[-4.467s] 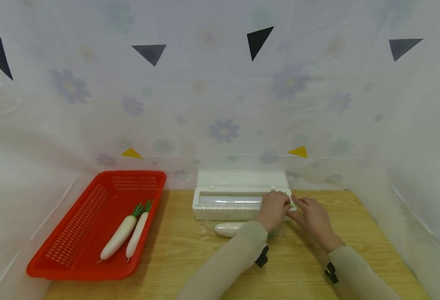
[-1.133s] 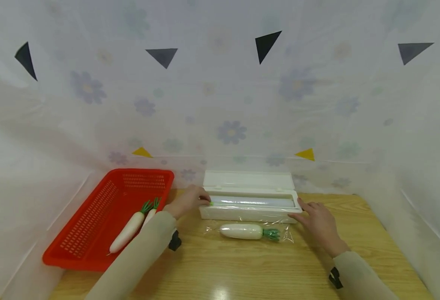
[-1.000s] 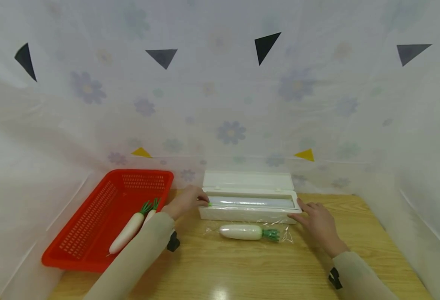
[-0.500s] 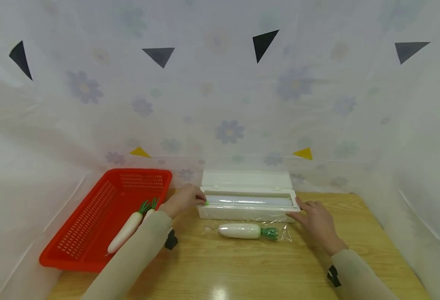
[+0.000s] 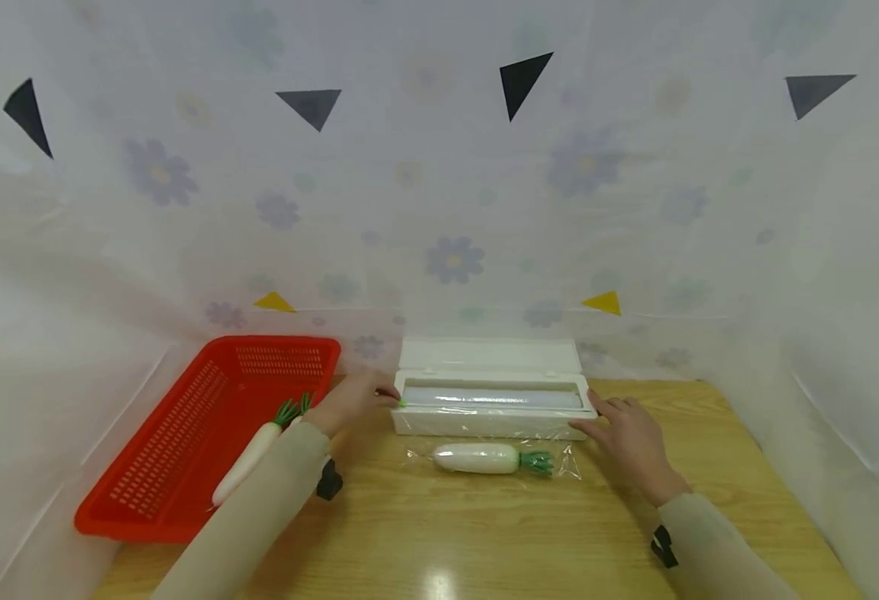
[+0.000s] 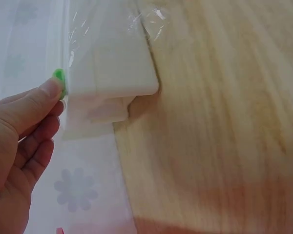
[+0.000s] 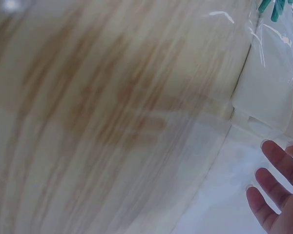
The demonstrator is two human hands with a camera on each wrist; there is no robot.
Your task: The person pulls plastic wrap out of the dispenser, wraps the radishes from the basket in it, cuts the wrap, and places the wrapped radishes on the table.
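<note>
A white cling film dispenser (image 5: 454, 423) stands on the table, its lid (image 5: 487, 354) tipped back and a film roll (image 5: 487, 397) inside. At its left end my left hand (image 5: 352, 402) pinches the small green slide cutter (image 6: 60, 82) between thumb and forefinger. My right hand (image 5: 629, 437) holds the dispenser's right end, thumb at the front face and forefinger at the end wall; its other fingers are loosely spread in the right wrist view. In front of the dispenser lies a white radish (image 5: 476, 458) with green stalks, under clear film (image 5: 570, 465).
A red plastic basket (image 5: 319, 354) stands at the left with white radishes (image 5: 247, 462) in it, one partly hidden behind the left sleeve (image 5: 252, 508). A pale flowered sheet (image 5: 454, 192) hangs behind and at both sides of the wooden table (image 5: 484, 542).
The left hand has gone from the dispenser's right end to its left end with the slide cutter, edging further left over the last second. The right hand stays at the right end.
</note>
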